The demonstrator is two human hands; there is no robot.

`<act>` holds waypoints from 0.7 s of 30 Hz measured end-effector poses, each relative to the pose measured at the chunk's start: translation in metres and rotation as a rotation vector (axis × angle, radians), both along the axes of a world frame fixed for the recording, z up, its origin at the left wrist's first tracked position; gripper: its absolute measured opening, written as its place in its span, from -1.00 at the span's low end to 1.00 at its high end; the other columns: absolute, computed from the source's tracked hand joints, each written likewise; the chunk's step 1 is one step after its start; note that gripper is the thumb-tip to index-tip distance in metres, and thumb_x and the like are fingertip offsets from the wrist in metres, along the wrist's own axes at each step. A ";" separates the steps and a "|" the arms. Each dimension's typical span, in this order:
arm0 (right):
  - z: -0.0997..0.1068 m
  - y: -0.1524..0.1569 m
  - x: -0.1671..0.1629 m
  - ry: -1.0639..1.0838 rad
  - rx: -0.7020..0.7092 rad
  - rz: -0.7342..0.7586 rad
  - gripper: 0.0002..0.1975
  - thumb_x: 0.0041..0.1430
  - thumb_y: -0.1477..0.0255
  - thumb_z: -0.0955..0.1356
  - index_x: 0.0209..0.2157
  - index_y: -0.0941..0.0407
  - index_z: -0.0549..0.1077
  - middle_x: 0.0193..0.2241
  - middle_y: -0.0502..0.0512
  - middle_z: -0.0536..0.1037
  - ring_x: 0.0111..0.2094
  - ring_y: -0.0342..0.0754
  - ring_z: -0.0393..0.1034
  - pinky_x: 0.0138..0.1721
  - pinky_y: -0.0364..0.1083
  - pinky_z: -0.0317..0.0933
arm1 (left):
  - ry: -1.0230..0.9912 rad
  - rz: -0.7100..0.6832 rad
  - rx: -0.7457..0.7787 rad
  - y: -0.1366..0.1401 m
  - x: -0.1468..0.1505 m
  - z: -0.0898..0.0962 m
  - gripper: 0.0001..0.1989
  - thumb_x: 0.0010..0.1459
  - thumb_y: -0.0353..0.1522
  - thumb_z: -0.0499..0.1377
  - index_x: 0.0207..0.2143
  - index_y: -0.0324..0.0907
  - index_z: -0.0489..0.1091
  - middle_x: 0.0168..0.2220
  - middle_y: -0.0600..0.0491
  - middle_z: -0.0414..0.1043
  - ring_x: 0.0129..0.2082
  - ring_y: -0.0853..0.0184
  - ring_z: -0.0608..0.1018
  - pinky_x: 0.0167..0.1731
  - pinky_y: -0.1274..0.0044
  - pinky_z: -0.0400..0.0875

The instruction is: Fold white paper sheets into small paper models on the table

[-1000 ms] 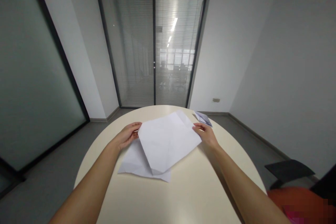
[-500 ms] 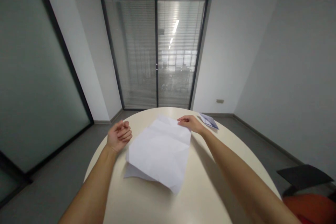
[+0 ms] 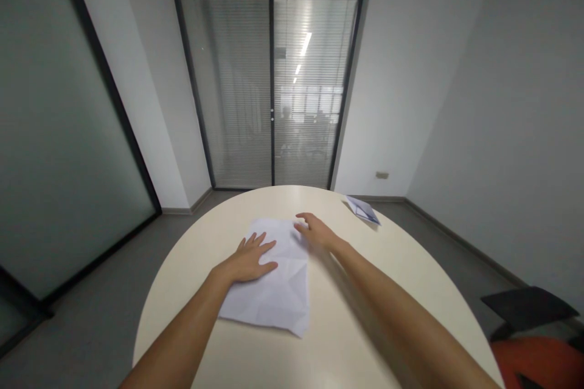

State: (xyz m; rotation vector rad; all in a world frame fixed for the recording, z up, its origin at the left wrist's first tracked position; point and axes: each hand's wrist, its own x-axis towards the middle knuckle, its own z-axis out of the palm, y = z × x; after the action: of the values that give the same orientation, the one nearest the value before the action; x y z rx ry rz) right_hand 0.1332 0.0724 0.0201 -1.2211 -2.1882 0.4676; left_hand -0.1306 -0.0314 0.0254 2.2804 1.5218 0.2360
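A creased white sheet of paper (image 3: 278,304) lies nearly flat on the round cream table (image 3: 356,340), its near right corner slightly raised. Across the left part of the sheet rests my left hand (image 3: 250,260), palm down with fingers spread. My right hand (image 3: 317,232) hovers at the paper's far right corner, thumb and fingers apart, holding nothing. Whether its fingertips touch the sheet I cannot tell.
A folded paper piece (image 3: 364,210) with bluish lines sits at the table's far right edge. An orange chair seat (image 3: 541,361) with a black part (image 3: 529,307) stands at the lower right. Beyond the table are glass doors (image 3: 274,91) with blinds.
The paper has come down flatter on the table and shifted left. My left hand has uncurled and moved onto it. My right hand has let go of its edge.
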 end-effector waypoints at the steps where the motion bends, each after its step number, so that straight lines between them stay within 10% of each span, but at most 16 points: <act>1: -0.007 -0.005 0.004 0.002 -0.022 0.016 -0.58 0.33 0.26 0.33 0.15 0.09 0.42 0.15 0.29 0.46 0.09 0.11 0.42 0.19 0.15 0.24 | 0.022 0.014 -0.007 0.000 0.001 -0.002 -0.23 0.22 0.09 0.09 0.39 0.01 0.11 0.47 -0.12 -0.22 0.45 -0.11 -0.16 0.33 -0.03 -0.27; 11: -0.019 -0.040 0.036 -0.056 0.000 0.120 -0.54 0.34 0.30 0.29 0.21 0.15 0.36 0.21 0.27 0.42 0.18 0.09 0.35 0.22 0.05 0.19 | 0.137 0.085 0.008 -0.003 0.020 -0.006 -0.18 0.25 0.14 -0.05 0.43 -0.03 -0.01 0.48 -0.14 -0.31 0.45 -0.14 -0.22 0.32 -0.07 -0.29; 21: 0.026 -0.018 0.150 -0.593 0.115 -0.797 -0.63 0.32 0.48 0.24 0.09 0.20 0.50 0.10 0.37 0.48 0.13 0.23 0.30 0.03 0.08 0.21 | 0.152 0.072 0.050 0.005 0.016 -0.014 -0.20 0.26 0.13 -0.06 0.43 -0.02 0.01 0.48 -0.11 -0.29 0.46 -0.11 -0.21 0.33 -0.05 -0.27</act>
State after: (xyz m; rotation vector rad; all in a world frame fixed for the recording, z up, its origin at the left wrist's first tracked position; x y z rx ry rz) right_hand 0.2831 0.0544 0.0464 -2.1969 -1.8699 -0.3902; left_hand -0.1144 -0.0267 0.0110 2.3313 1.6938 0.1243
